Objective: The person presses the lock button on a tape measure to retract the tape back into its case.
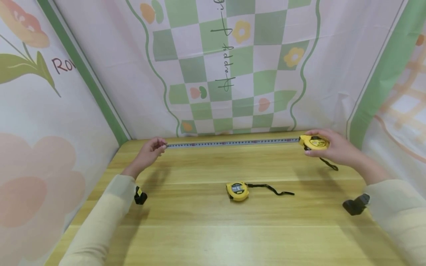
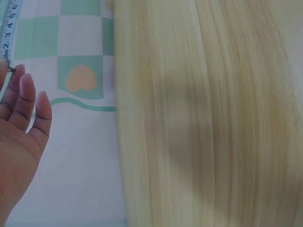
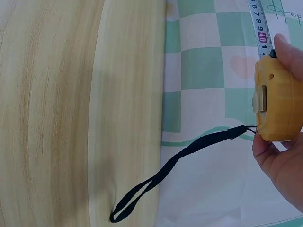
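Observation:
Near the table's back edge, my left hand [image 1: 151,150] pinches the end of a pulled-out measuring tape blade [image 1: 224,143]. In the left wrist view the blade's low numbers show by the thumb of that hand [image 2: 21,127]. Across from it, my right hand [image 1: 337,147] grips the yellow tape measure case [image 1: 314,142], and the blade runs straight between the two hands. In the right wrist view the case [image 3: 280,101] has the red 40 mark just outside its mouth. A black wrist strap [image 3: 177,158] hangs from it.
A second yellow tape measure [image 1: 237,191] lies on the wooden table [image 1: 213,229], its black strap [image 1: 271,187] stretched to the right. Behind the table hangs a patterned curtain [image 1: 229,74], and printed cloth [image 1: 36,166] covers the left side. Black wrist cameras [image 1: 356,205] sit at both cuffs.

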A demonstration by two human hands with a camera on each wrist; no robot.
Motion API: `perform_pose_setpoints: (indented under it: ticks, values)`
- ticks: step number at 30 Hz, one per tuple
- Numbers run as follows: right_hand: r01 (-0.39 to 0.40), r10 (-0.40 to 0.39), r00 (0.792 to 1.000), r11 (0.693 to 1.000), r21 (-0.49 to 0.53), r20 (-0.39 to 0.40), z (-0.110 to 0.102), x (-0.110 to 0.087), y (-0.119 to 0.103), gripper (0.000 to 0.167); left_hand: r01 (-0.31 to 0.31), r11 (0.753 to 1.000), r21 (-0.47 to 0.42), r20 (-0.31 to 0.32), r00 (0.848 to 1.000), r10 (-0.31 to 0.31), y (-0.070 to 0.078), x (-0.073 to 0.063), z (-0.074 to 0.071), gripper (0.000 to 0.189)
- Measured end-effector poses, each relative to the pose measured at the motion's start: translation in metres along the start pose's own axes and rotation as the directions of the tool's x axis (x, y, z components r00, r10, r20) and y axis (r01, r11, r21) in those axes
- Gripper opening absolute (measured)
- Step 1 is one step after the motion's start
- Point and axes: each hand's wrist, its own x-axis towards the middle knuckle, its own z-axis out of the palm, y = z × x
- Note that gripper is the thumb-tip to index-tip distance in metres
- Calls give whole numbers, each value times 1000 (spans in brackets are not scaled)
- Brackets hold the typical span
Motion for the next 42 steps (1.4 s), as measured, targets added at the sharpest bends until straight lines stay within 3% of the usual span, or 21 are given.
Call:
perform_pose_setpoints:
  ticks: [19,25,42]
  values:
    - [17,-17,1000,1000,8,-22,2,1,-5,62,-19,1000,-5,15,1000,19,4,5,6,19]
    - [55,-56,998,998,-18,-34,4,1,-5,62,-16,1000,-14,16,1000,16,6,4,8,18]
    - [61,-65,996,996,-68,-57,7,2,-10,62,-34,999,-23,18,999,35,8,8,14,16]
